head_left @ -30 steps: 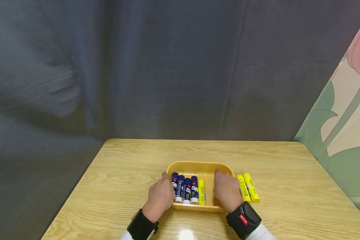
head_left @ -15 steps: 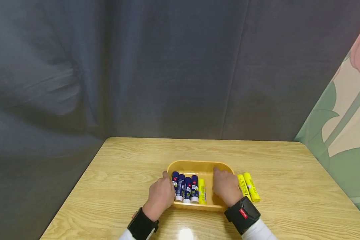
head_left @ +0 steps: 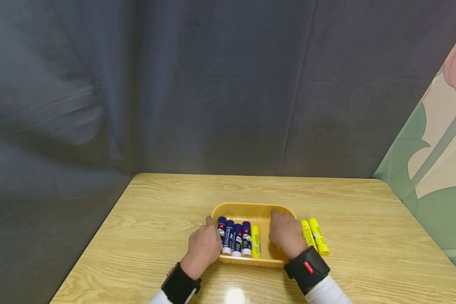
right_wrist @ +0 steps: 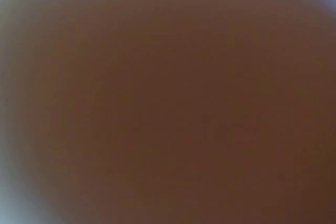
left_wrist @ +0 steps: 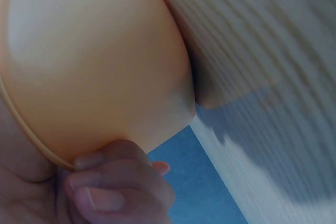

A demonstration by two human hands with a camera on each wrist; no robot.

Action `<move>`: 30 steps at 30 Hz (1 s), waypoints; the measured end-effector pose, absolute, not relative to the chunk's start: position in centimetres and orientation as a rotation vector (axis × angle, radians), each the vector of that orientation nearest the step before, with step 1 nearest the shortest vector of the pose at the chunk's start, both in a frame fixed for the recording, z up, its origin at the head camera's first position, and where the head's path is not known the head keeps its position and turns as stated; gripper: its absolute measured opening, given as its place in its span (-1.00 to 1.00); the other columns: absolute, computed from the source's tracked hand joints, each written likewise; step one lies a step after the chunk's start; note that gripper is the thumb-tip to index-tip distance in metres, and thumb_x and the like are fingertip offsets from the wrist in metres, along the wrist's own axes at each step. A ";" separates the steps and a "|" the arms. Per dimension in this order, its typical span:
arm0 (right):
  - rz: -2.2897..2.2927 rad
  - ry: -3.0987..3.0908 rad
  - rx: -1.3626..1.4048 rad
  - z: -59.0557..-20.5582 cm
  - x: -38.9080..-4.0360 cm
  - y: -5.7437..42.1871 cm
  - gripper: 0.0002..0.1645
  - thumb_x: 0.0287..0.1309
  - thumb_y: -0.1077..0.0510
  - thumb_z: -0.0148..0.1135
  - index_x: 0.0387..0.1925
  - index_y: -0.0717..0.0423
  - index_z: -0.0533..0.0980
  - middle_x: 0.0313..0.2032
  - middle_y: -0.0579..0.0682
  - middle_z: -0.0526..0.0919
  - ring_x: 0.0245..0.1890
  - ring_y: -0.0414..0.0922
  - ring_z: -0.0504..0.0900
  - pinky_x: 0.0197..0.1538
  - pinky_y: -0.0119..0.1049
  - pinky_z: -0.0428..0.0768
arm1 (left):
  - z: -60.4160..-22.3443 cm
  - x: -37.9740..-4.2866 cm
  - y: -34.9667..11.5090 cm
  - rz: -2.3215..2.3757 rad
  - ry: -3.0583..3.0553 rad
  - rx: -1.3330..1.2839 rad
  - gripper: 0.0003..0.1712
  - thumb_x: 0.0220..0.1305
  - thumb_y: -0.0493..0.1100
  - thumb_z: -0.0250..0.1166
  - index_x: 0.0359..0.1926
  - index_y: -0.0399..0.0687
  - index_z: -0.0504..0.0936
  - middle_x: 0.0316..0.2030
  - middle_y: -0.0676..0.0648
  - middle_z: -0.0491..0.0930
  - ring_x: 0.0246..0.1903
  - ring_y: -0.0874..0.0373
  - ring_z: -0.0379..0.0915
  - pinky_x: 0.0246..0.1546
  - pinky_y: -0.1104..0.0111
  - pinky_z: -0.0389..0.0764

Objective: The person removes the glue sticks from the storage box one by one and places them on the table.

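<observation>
A yellow-orange plastic tray (head_left: 251, 209) lies on the table, tilt not evident. My left hand (head_left: 204, 245) grips its left rim; the left wrist view shows curled fingers (left_wrist: 118, 182) on the outer wall of the tray (left_wrist: 100, 66). Inside lie several dark blue glue sticks (head_left: 237, 240) side by side, with a yellow glue stick (head_left: 256, 242) at their right. Over the right part of the tray is my right hand (head_left: 286, 234), back upward. Its fingers' undersides and anything in them are hidden. The right wrist view is only a brown blur.
Two yellow glue sticks (head_left: 318, 236) lie close together on the wooden table (head_left: 167, 211), just right of the tray. A dark grey curtain (head_left: 228, 93) hangs behind the table. At the right stands a wall with a flower pattern (head_left: 444, 177).
My right hand has shifted very slightly left over the tray. The left hand stays at the left rim, and the glue sticks keep their places.
</observation>
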State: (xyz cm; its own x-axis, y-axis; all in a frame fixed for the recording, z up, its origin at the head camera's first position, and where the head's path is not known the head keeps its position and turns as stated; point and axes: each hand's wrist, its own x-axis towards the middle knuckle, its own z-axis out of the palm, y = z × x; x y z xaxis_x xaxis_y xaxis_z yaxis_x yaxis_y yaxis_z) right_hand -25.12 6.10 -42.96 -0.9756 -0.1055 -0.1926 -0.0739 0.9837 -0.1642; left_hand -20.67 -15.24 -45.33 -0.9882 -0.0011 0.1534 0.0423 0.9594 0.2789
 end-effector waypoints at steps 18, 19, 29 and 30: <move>-0.317 2.952 -0.135 -41.4 -24.9 7.0 -0.24 -0.18 0.20 0.35 0.18 0.07 0.35 -0.20 0.20 0.60 -0.43 0.04 0.45 -0.46 -0.08 0.48 | -45.4 -20.6 -15.3 -0.405 -2.958 -0.038 -0.59 0.28 -0.17 0.00 -0.01 -0.48 0.32 -0.64 -0.21 0.52 -0.72 0.04 0.42 -0.77 0.19 0.46; -0.330 2.953 -0.137 -41.2 -24.8 7.0 -0.24 -0.18 0.21 0.35 0.17 0.07 0.35 -0.23 0.20 0.59 -0.46 0.04 0.44 -0.48 -0.10 0.47 | -45.4 -20.6 -15.3 -0.400 -2.955 -0.041 -0.59 0.28 -0.17 0.00 -0.02 -0.48 0.33 -0.64 -0.21 0.52 -0.73 0.04 0.42 -0.77 0.19 0.46; -0.374 2.979 -0.167 -39.3 -23.6 7.7 -0.32 -0.11 0.20 0.27 0.15 0.04 0.34 -0.38 0.15 0.58 -0.58 -0.01 0.40 -0.64 -0.21 0.34 | -45.3 -20.6 -15.2 -0.394 -2.968 -0.025 -0.60 0.28 -0.16 0.02 -0.04 -0.46 0.34 -0.62 -0.23 0.53 -0.70 0.01 0.45 -0.74 0.16 0.48; -0.378 2.983 -0.169 -39.2 -23.5 7.8 -0.33 -0.11 0.20 0.26 0.14 0.04 0.35 -0.38 0.14 0.58 -0.58 -0.01 0.40 -0.64 -0.21 0.34 | -45.3 -20.6 -15.2 -0.395 -2.971 -0.024 -0.60 0.29 -0.16 0.02 -0.04 -0.47 0.33 -0.62 -0.23 0.53 -0.69 0.01 0.45 -0.74 0.16 0.48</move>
State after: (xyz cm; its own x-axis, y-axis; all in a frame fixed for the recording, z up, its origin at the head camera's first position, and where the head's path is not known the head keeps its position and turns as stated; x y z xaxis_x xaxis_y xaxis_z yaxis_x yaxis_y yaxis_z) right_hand -23.45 7.77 -39.17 -0.9854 -0.1267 -0.1140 -0.0942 0.9624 -0.2547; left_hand -20.61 -15.20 -45.31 -0.9894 -0.0033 0.1449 0.0347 0.9654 0.2586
